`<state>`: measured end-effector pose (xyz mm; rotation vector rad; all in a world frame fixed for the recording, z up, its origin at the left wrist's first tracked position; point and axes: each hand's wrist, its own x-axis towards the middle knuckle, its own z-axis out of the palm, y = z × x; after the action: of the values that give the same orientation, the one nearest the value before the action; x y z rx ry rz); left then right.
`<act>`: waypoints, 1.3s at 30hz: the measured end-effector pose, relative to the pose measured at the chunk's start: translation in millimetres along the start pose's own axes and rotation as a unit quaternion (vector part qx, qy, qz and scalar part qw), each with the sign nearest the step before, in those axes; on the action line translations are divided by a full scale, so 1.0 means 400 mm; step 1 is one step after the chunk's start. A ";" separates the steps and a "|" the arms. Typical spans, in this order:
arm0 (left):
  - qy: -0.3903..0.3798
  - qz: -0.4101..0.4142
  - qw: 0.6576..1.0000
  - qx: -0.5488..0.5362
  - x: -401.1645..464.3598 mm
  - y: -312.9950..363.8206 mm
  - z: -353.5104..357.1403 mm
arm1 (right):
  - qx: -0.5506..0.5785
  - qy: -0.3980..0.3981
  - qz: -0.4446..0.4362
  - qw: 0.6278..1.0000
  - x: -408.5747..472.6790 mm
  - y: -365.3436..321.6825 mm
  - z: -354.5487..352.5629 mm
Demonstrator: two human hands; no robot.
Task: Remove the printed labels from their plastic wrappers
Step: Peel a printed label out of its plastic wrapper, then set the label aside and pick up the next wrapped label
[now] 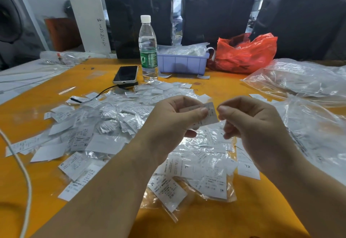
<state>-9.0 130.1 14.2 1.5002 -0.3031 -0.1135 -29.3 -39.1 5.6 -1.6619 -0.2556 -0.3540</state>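
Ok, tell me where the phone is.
The phone lies face up on the yellow table, far left of centre, just left of the water bottle and beyond the label pile.

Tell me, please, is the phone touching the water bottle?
Apart. The head view shows a strip of bare orange table between the phone and the base of the water bottle to its right.

Garment packing workshop: size labels (104,125) heaped on orange worktable (215,88), parts bin (182,64)
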 end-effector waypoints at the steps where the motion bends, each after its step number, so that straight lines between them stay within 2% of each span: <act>1: -0.001 -0.001 1.000 0.000 -0.001 0.000 0.001 | -0.032 -0.024 -0.021 0.999 -0.005 0.001 0.006; 3: 0.001 -0.006 1.000 0.007 -0.002 0.002 -0.001 | -0.062 -0.060 -0.031 0.996 -0.016 0.004 0.019; 8: 0.061 -0.053 0.995 0.052 0.011 0.004 -0.023 | -0.091 -0.045 0.010 0.995 -0.011 0.015 0.013; 13: 0.065 -0.083 0.992 0.073 0.024 -0.007 -0.040 | -0.143 -0.090 0.020 0.985 -0.015 0.012 0.020; 15: 0.069 -0.081 0.991 0.083 0.025 -0.008 -0.045 | -0.150 -0.096 0.036 0.983 -0.015 0.014 0.022; 17: 0.103 -0.060 0.982 0.145 0.025 -0.016 -0.050 | -0.161 -0.085 0.041 0.982 -0.013 0.015 0.021; 18: 0.131 -0.036 0.968 0.213 0.026 -0.022 -0.054 | -0.164 -0.072 0.038 0.983 -0.011 0.016 0.018; 21: 0.202 0.040 0.883 0.423 0.025 -0.032 -0.060 | -0.200 -0.015 0.016 0.980 0.000 0.018 -0.003; 23: 0.227 0.078 0.841 0.485 0.026 -0.035 -0.065 | -0.291 0.011 -0.019 0.956 0.008 0.016 -0.018; 25: 0.233 0.103 0.823 0.508 0.025 -0.033 -0.064 | -0.396 0.004 -0.024 0.918 0.013 0.010 -0.033; 28: 0.162 0.109 0.845 0.497 0.009 -0.031 -0.035 | -0.503 -0.042 0.030 0.863 0.015 -0.006 -0.052; 30: 0.083 0.105 0.871 0.472 -0.008 -0.033 -0.005 | -0.542 -0.066 0.069 0.835 0.014 -0.024 -0.064; 32: -0.006 0.102 0.878 0.467 -0.023 -0.037 0.024 | -0.565 -0.085 0.100 0.815 0.014 -0.035 -0.080; 35: -0.107 0.074 0.859 0.495 -0.028 -0.050 0.045 | -0.573 -0.154 0.179 0.785 0.013 -0.038 -0.092; 37: -0.111 0.061 0.834 0.537 -0.023 -0.057 0.045 | -0.574 -0.186 0.216 0.768 0.012 -0.036 -0.092; 39: -0.080 0.059 0.827 0.554 -0.016 -0.060 0.037 | -0.579 -0.188 0.213 0.764 0.014 -0.035 -0.091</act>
<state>-16.3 115.7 -9.9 2.6330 -0.6641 0.0601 -32.2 -73.7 24.1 -2.9529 0.1103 0.2751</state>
